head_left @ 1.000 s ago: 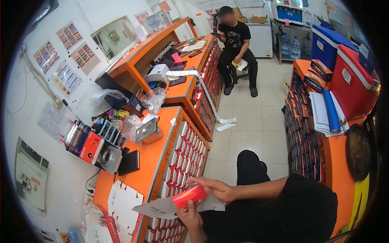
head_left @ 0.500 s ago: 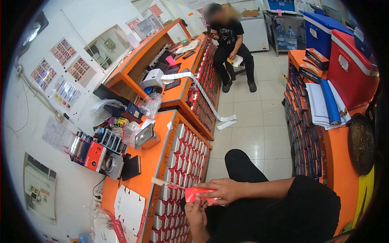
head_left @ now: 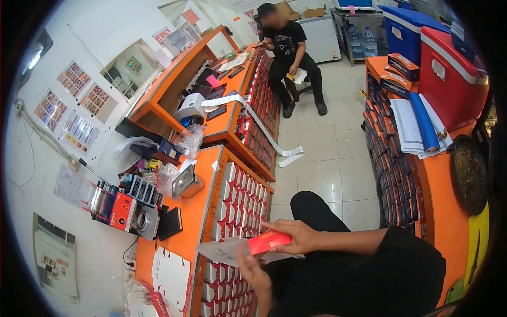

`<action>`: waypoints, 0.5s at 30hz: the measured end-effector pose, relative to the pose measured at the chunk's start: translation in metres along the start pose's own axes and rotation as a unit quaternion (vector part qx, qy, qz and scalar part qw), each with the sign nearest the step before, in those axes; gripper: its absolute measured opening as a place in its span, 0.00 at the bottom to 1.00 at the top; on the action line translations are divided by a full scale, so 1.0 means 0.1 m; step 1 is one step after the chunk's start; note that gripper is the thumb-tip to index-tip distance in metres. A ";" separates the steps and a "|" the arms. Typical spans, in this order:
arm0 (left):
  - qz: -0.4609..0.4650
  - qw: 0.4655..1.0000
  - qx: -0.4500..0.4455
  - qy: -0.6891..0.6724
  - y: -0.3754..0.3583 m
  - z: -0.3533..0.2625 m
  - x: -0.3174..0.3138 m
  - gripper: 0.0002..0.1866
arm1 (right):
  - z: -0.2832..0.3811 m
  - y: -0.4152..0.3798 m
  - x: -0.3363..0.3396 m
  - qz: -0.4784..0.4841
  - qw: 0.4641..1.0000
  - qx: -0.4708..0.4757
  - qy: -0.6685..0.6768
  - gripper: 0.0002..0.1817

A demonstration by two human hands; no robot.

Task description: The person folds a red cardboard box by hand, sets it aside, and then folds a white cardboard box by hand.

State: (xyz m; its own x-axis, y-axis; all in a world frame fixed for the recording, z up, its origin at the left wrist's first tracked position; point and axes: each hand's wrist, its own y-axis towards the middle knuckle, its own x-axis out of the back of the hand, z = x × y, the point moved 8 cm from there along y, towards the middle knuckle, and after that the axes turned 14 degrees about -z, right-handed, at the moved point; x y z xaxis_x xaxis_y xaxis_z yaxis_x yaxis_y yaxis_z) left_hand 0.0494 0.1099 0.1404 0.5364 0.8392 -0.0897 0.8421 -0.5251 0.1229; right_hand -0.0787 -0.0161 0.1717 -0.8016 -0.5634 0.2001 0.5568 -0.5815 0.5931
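My right hand grips a small red cardboard box from its right side, fingers along the top edge. A pale grey-white panel of the card sticks out to the left, in front of the counter. My left hand is at the lower left of the box, its raised fingers against the card where the red part meets the pale panel. Part of the box's underside is hidden by the hands.
Stacked red-and-white boxes fill the space beneath the orange counter. On it lie flat white card sheets and a red sealing machine. Another person sits farther back. Coolers stand on the right counter.
The red box has turned, and its pale panel now spreads broadly leftward. My right hand has shifted slightly up; my left hand has moved a little left. The head view has shifted slightly.
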 end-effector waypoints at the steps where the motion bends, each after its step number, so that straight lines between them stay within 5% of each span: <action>1: -0.039 0.997 -0.065 0.003 0.05 -0.21 0.06 0.24 | 0.02 0.03 0.06 -0.018 1.000 -0.010 0.016 0.44; 2: -0.078 0.988 -0.131 0.006 0.11 -0.39 0.13 0.28 | 0.02 0.04 0.08 -0.022 1.000 -0.010 0.015 0.44; 4: -0.079 0.989 -0.122 0.000 0.28 -0.36 0.18 0.28 | 0.11 -0.02 0.00 0.040 0.998 0.041 0.018 0.45; 6: -0.028 0.995 0.005 -0.095 0.41 -0.16 0.20 0.23 | 0.13 -0.06 -0.07 0.047 0.998 0.028 0.024 0.44; 8: -0.079 0.987 0.009 -0.140 0.40 -0.09 0.25 0.17 | 0.17 -0.06 -0.10 0.027 0.997 0.060 -0.035 0.47; 11: -0.126 0.982 -0.128 -0.056 0.39 -0.08 0.46 0.09 | 0.19 0.01 0.02 -0.051 0.993 0.073 -0.074 0.46; 14: -0.034 0.966 -0.219 0.133 0.24 -0.18 0.26 0.11 | 0.20 0.03 0.01 -0.009 0.993 0.075 -0.089 0.44; 15: -0.034 0.930 -0.317 0.184 0.13 -0.36 0.07 0.16 | 0.20 0.04 0.00 -0.010 0.993 0.076 -0.089 0.44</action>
State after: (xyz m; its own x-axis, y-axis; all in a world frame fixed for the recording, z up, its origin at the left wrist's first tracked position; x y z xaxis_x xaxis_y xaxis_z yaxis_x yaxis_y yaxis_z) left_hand 0.0620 0.1142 0.1769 0.3288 0.9204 0.2115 0.6081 -0.3777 0.6983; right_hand -0.0810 -0.0071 0.1898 -0.8450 -0.4330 0.3139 0.5126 -0.4880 0.7065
